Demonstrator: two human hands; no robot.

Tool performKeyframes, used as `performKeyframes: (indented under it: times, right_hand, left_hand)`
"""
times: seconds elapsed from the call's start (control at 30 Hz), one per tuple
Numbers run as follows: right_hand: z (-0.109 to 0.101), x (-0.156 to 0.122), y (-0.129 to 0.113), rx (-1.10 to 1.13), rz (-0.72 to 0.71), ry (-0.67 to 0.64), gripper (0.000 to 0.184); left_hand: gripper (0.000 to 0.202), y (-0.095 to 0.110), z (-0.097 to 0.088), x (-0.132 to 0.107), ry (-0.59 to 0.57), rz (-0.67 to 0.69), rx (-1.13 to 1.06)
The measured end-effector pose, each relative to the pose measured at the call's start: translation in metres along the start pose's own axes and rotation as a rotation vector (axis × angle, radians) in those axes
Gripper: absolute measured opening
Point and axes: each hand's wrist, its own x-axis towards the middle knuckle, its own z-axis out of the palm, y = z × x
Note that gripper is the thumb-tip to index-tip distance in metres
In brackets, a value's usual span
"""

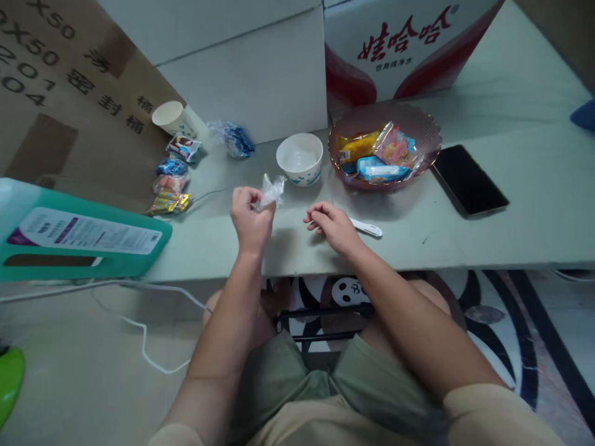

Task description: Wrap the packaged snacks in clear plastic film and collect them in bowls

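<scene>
My left hand (pixel 251 217) is raised over the table with its fingers closed round a crumpled clear plastic wrapper (pixel 272 190). My right hand (pixel 331 224) rests on the table with fingers curled, lying on the handle end of a white plastic spoon (pixel 369 229). Just beyond both hands stands an empty white paper bowl (pixel 300 159). To its right is a brownish glass dish (pixel 418 127) with several wrapped snacks in it.
A black phone (pixel 468 179) lies flat to the right. A paper cup (pixel 171 118) and several small snack packets (pixel 173 183) sit at left by a cardboard box. A teal container (pixel 74 238) lies on the left edge. White and red boxes stand behind.
</scene>
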Motion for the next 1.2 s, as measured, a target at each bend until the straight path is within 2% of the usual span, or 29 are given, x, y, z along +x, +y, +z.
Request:
performKeyframes:
  times: [0.1,0.27,0.3,0.37,0.43,0.5,0.57,0.7,0.8,0.9,1.03,1.1,1.2]
  right_hand:
    - [0.003,0.001,-0.001,-0.038,-0.016,-0.022,0.017]
    - [0.002,0.006,0.002,-0.105,-0.046,-0.072,0.011]
    - [0.001,0.006,0.002,-0.113,-0.049,-0.08,0.012]
    - [0.0,0.007,0.002,-0.14,-0.054,-0.087,0.012]
    - [-0.002,0.008,0.001,-0.181,-0.055,-0.087,0.013]
    - [-0.003,0.008,-0.001,-0.211,-0.054,-0.093,0.014]
    - [-0.004,0.009,-0.002,-0.22,-0.052,-0.099,0.015]
    - [-0.005,0.011,-0.002,-0.222,-0.055,-0.094,0.015]
    - [-0.003,0.013,0.0,-0.211,-0.059,-0.103,0.015]
    - [0.0,0.012,0.001,-0.218,-0.056,-0.105,0.015]
    - [0.007,0.009,0.002,-0.24,-0.038,-0.109,0.014]
    - [0.01,0.008,0.002,-0.244,-0.02,-0.113,0.014]
    - [0.012,0.007,0.003,-0.251,-0.004,-0.117,0.014]
  left_hand:
    - [0.018,0.021,0.011,0.029,0.041,0.026,0.082]
    - [0.017,0.056,0.04,0.113,0.111,0.148,0.384]
    - [0.019,0.061,0.046,0.126,0.089,0.157,0.499]
    - [0.023,0.068,0.057,0.145,-0.03,0.11,0.737]
    - [0.022,0.071,0.067,0.156,-0.178,0.032,0.877]
    - [0.021,0.072,0.075,0.161,-0.306,-0.023,0.912]
    - [0.019,0.072,0.081,0.163,-0.384,-0.043,0.918]
    - [0.018,0.075,0.082,0.165,-0.446,-0.058,0.929]
    - [0.019,0.079,0.077,0.16,-0.469,-0.057,0.848]
    - [0.021,0.083,0.068,0.149,-0.381,0.042,0.755]
    - [0.016,0.075,0.042,0.145,-0.104,0.261,0.601]
    - [0.014,0.06,0.018,0.152,0.082,0.253,0.525]
    - [0.024,0.022,-0.025,0.166,0.31,0.099,0.43]
